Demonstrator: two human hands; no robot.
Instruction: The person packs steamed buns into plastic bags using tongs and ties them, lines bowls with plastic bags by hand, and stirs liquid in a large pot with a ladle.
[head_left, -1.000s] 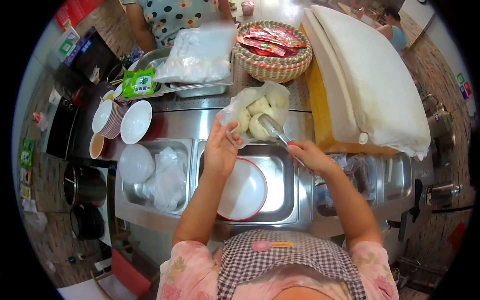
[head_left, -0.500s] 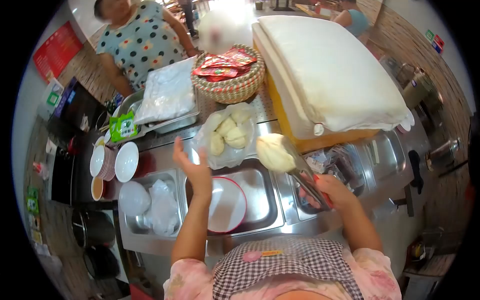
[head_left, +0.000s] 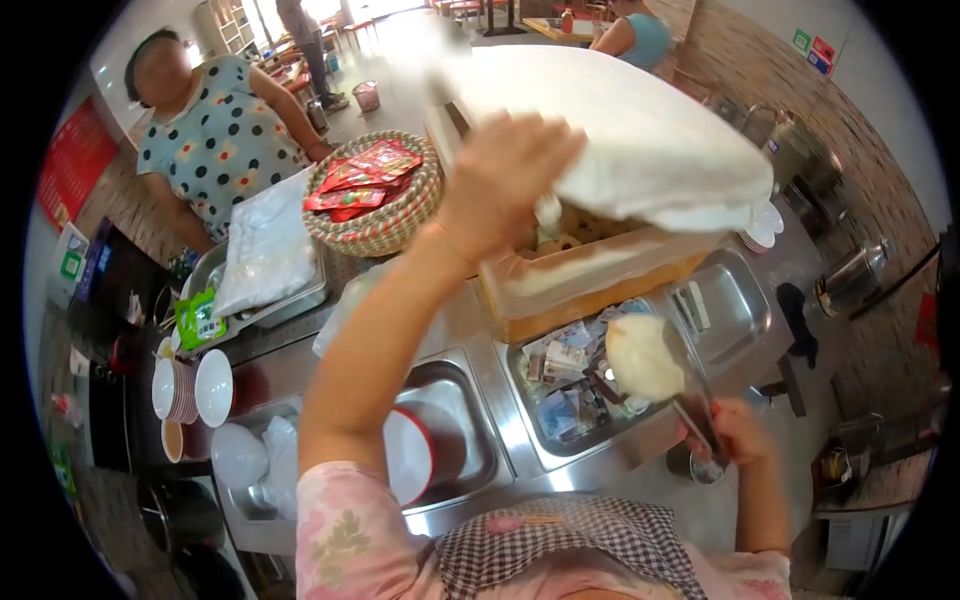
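My left hand, slightly blurred, is raised and grips the near edge of a thick white cloth cover. That edge is lifted off a yellow-sided box, showing pale and dark-topped pieces inside. My right hand is closed on metal tongs, low at the right. A round, pale steamed bun sits in their jaws above a tray of banknotes. Behind my left forearm, a clear plastic bag is mostly hidden, its contents out of sight.
A woven basket of red packets stands left of the box, beside a metal tray of plastic bags. Stacked bowls are farther left. A red-rimmed white bowl sits in a steel well. Another person stands across the counter.
My left hand has risen from beside the bagged buns to the cover, whose near edge is now lifted. My right hand has carried the tongs and bun right and down. The view has shifted.
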